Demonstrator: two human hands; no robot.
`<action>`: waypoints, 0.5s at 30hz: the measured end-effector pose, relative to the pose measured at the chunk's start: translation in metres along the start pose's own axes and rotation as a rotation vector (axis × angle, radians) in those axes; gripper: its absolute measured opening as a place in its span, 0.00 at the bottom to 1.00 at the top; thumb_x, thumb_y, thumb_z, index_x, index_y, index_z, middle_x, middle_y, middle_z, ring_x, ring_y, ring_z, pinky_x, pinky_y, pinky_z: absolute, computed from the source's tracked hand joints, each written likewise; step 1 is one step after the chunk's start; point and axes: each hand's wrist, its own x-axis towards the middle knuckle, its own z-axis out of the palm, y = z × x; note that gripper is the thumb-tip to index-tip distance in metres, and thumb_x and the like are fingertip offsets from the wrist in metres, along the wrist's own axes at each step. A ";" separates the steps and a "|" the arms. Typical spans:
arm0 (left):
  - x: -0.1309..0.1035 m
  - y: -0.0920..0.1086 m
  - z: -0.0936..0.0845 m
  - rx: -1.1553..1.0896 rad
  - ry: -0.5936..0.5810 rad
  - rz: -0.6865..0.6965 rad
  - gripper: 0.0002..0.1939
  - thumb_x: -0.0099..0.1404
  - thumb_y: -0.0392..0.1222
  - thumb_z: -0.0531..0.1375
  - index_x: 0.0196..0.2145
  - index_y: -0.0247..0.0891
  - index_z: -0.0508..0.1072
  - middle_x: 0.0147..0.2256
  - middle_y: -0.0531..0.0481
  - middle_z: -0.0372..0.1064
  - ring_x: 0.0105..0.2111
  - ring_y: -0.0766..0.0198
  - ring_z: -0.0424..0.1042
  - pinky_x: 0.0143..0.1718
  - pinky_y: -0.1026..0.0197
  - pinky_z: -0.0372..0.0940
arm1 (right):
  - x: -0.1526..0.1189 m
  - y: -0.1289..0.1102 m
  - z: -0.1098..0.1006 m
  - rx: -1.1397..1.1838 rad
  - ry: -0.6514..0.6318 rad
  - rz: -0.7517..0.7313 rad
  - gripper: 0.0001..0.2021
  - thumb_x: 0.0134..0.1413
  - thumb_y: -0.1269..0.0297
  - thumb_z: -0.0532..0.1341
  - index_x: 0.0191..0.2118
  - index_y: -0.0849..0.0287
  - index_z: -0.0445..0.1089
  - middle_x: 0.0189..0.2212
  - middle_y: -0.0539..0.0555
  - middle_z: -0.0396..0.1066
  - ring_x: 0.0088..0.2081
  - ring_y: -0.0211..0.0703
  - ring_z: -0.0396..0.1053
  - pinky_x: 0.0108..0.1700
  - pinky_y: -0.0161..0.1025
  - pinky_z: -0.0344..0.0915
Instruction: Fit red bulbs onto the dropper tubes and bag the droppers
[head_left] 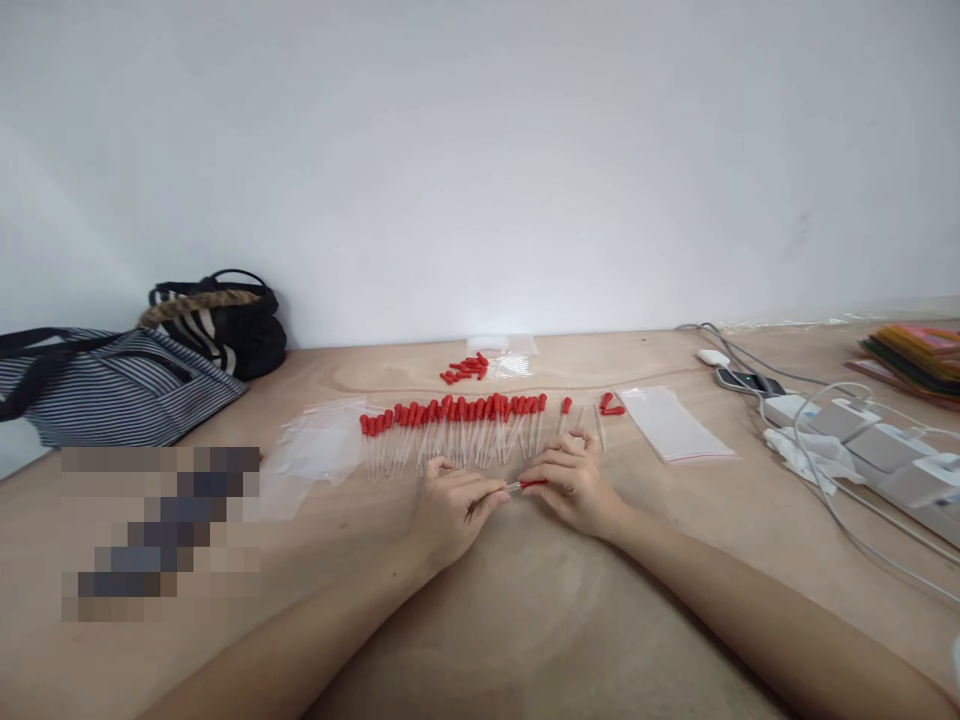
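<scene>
My left hand (459,508) pinches a thin clear glass tube (514,487) between thumb and fingers. At the tube's other end, my right hand (571,484) is closed on a red rubber bulb (534,483); bulb and tube meet between the hands. Just beyond, a row of clear droppers with red bulbs (461,410) lies side by side. One more dropper (565,407) lies apart to the right, and near it are loose red bulbs (613,410) by a bare tube (601,430). A small pile of red bulbs (469,369) sits farther back.
Clear plastic bags (322,440) lie left of the row, another bag (675,425) right. A striped bag (112,385) and a black bag (251,330) stand at the left. Chargers on a power strip (892,450), cables and colored sheets (919,355) occupy the right.
</scene>
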 end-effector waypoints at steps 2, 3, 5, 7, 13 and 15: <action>-0.001 -0.002 0.000 0.035 -0.025 0.003 0.10 0.63 0.45 0.53 0.39 0.44 0.72 0.33 0.53 0.74 0.32 0.63 0.71 0.44 0.53 0.48 | 0.002 0.009 -0.009 -0.051 -0.029 -0.035 0.08 0.55 0.61 0.54 0.32 0.53 0.70 0.28 0.50 0.73 0.37 0.41 0.63 0.49 0.48 0.39; -0.002 -0.003 -0.001 0.056 -0.055 0.007 0.12 0.62 0.46 0.54 0.43 0.44 0.70 0.38 0.51 0.73 0.37 0.61 0.70 0.46 0.51 0.48 | 0.004 0.016 -0.016 -0.076 -0.051 -0.043 0.09 0.55 0.61 0.54 0.31 0.53 0.70 0.28 0.50 0.73 0.37 0.41 0.63 0.49 0.48 0.40; -0.004 -0.004 -0.003 0.085 -0.149 0.036 0.19 0.62 0.47 0.54 0.50 0.43 0.64 0.47 0.48 0.68 0.46 0.56 0.65 0.50 0.48 0.47 | 0.008 0.033 -0.031 -0.122 -0.104 -0.031 0.09 0.55 0.60 0.54 0.31 0.53 0.70 0.29 0.51 0.72 0.39 0.43 0.62 0.47 0.47 0.41; -0.005 -0.005 -0.007 0.090 -0.269 0.081 0.23 0.62 0.49 0.53 0.54 0.43 0.60 0.53 0.47 0.61 0.53 0.53 0.58 0.52 0.45 0.45 | 0.014 0.052 -0.047 -0.169 -0.132 0.004 0.09 0.55 0.59 0.54 0.31 0.54 0.69 0.30 0.51 0.72 0.38 0.42 0.62 0.46 0.46 0.42; -0.005 -0.002 -0.016 0.044 -0.524 0.115 0.24 0.64 0.52 0.48 0.56 0.45 0.57 0.59 0.46 0.47 0.59 0.54 0.46 0.56 0.45 0.46 | 0.032 0.083 -0.062 -0.349 -0.318 -0.016 0.08 0.55 0.67 0.53 0.31 0.53 0.69 0.32 0.50 0.73 0.38 0.42 0.63 0.49 0.49 0.37; -0.005 -0.002 -0.017 0.025 -0.556 0.111 0.24 0.64 0.52 0.48 0.57 0.45 0.54 0.59 0.46 0.46 0.59 0.55 0.45 0.56 0.45 0.45 | 0.039 0.085 -0.058 -0.424 -0.386 -0.060 0.08 0.53 0.70 0.53 0.31 0.54 0.69 0.31 0.50 0.73 0.36 0.41 0.63 0.50 0.50 0.35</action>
